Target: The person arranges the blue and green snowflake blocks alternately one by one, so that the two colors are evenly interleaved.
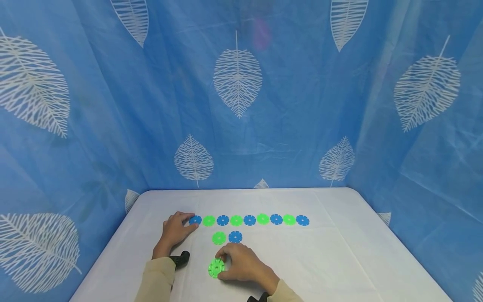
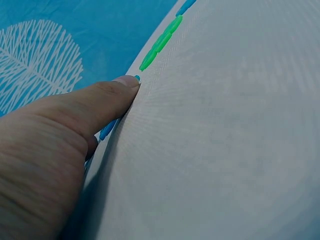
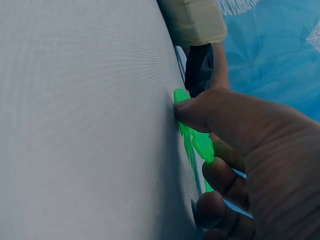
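Note:
Flat, notched plastic snowflake discs lie on the white table. In the head view, my left hand [image 1: 174, 230] is at the left end of the back row, its thumb and finger gripping the edges of a blue disc [image 1: 195, 220]. The left wrist view shows the thumb [image 2: 112, 97] against a small bit of blue. Nearer the front, my right hand [image 1: 243, 264] holds a green disc [image 1: 216, 268] between thumb and fingers. In the right wrist view, this green disc [image 3: 202, 145] is tilted, with more green right beside it; whether that is a second disc, I cannot tell.
Along the back row, green discs [image 1: 209, 221] alternate with blue discs [image 1: 223, 220]. In front of that row lie another green disc [image 1: 219, 238] and a blue disc [image 1: 235, 237], side by side. Blue leaf-patterned cloth [image 1: 279, 126] hangs behind and beside the white table [image 1: 339, 251].

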Tool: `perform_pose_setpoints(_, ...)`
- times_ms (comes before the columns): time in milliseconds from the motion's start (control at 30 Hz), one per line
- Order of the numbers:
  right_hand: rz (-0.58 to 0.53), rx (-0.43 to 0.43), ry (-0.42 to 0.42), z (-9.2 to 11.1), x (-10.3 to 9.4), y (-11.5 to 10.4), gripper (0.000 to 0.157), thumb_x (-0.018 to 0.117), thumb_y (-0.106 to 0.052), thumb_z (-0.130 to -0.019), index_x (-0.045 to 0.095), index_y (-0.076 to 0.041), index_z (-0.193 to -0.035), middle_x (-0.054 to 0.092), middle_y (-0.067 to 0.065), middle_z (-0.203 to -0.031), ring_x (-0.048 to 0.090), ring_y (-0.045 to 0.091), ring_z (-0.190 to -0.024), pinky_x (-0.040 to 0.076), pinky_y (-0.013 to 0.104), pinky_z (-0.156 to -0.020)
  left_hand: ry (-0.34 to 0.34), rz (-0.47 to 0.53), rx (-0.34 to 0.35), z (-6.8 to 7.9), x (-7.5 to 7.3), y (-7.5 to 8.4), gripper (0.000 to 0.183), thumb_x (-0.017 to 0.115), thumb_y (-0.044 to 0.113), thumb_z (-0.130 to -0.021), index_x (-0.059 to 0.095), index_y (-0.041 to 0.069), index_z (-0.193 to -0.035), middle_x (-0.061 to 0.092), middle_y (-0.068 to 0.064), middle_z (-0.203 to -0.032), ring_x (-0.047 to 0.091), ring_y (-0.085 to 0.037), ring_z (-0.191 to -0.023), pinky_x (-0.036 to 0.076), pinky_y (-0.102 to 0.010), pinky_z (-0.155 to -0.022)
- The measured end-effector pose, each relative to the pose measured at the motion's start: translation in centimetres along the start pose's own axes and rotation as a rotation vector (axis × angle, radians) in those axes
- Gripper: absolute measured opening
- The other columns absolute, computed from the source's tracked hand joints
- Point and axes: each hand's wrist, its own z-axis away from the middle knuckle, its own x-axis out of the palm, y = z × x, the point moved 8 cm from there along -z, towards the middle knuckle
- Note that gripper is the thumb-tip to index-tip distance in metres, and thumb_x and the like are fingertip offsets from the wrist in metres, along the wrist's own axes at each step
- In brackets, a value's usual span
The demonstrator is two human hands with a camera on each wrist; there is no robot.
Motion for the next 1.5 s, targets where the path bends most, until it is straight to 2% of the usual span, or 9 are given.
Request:
perform_pose_setpoints(267,0.187,-0.123,0.038,0.0,-0.5,-1.3,0.039,0.084,-0.045,-0.071,0.076,-0.029,-0.106,0.063,-0.021,-0.09,0.048,-0.009,-0.073,0.043,0.014,-0.068,-0.002,-0.004,0.0,0.0,0.0,0.1,0.053,0.074,0.044,-0.087,0.067,0.017,-0.132,0.061,-0.014,-0.127,0.053,-0.035,-0.12,0.035,-0.053,-0.094)
perform_pose_setpoints(400,0.235,-0.161,0.064,0.1,-0.7,-1.7,0.039,0.083,-0.049,-0.071,0.076,-0.03,-0.103,0.065,-0.021,-0.089,0.047,-0.01,-0.069,0.04,0.012,-0.063,-0.006,-0.001,-0.01,-0.1,0.2,-0.1,0.053,0.075,0.044,-0.087,0.067,0.018,-0.132,0.062,-0.014,-0.127,0.053,-0.034,-0.12,0.035,-0.052,-0.093)
perform_pose_setpoints(700,0.155,-0.301,0.18,0.8,-2.1,-2.7,0.035,0.082,-0.05,-0.075,0.074,-0.029,-0.103,0.068,-0.021,-0.088,0.055,-0.012,-0.076,0.042,0.006,-0.069,-0.002,0.007,-0.01,-0.2,0.3,-0.1,0.054,0.075,0.045,-0.086,0.067,0.018,-0.132,0.062,-0.014,-0.127,0.053,-0.034,-0.12,0.034,-0.052,-0.093)
perform_pose_setpoints(900,0.123,-0.375,0.292,1.2,-3.5,-2.7,0.035,0.085,-0.045,-0.072,0.073,-0.027,-0.099,0.066,-0.02,-0.084,0.05,-0.01,-0.067,0.033,0.004,-0.056,-0.002,0.014,-0.02,-0.1,0.3,-0.2,0.054,0.075,0.045,-0.086,0.067,0.019,-0.132,0.061,-0.013,-0.127,0.053,-0.034,-0.121,0.034,-0.052,-0.095)
perform_pose_setpoints(1100,0.126,-0.398,0.394,1.8,-5.4,-2.0,0.036,0.088,-0.04,-0.068,0.073,-0.025,-0.096,0.064,-0.017,-0.081,0.051,-0.004,-0.063,0.032,0.005,-0.055,-0.005,0.008,-0.014,-0.1,0.4,-0.3,0.053,0.075,0.045,-0.087,0.067,0.019,-0.132,0.061,-0.013,-0.128,0.053,-0.034,-0.12,0.035,-0.052,-0.094)
perform_pose_setpoints(1200,0.135,-0.406,0.428,2.0,-6.3,-1.6,0.037,0.089,-0.038,-0.066,0.072,-0.024,-0.095,0.064,-0.016,-0.082,0.045,-0.006,-0.061,0.031,0.005,-0.054,-0.002,-0.002,-0.011,-0.1,0.4,-0.3,0.053,0.075,0.044,-0.087,0.067,0.019,-0.133,0.062,-0.013,-0.127,0.053,-0.034,-0.12,0.035,-0.051,-0.093)
perform_pose_setpoints(1333,0.175,-0.414,0.464,2.3,-7.6,-0.9,0.038,0.09,-0.039,-0.066,0.072,-0.024,-0.095,0.064,-0.015,-0.082,0.038,-0.009,-0.06,0.028,0.006,-0.053,-0.001,-0.001,-0.01,-0.1,0.4,-0.3,0.053,0.075,0.045,-0.087,0.067,0.019,-0.133,0.062,-0.013,-0.127,0.053,-0.033,-0.12,0.035,-0.051,-0.093)
perform_pose_setpoints(1500,0.206,-0.374,0.481,2.4,-9.3,0.1,0.038,0.09,-0.04,-0.067,0.073,-0.025,-0.097,0.064,-0.014,-0.083,0.038,-0.008,-0.059,0.03,0.007,-0.052,0.002,0.006,-0.003,0.0,0.1,-0.4,0.053,0.075,0.045,-0.086,0.067,0.019,-0.132,0.062,-0.013,-0.127,0.053,-0.034,-0.12,0.035,-0.052,-0.093)
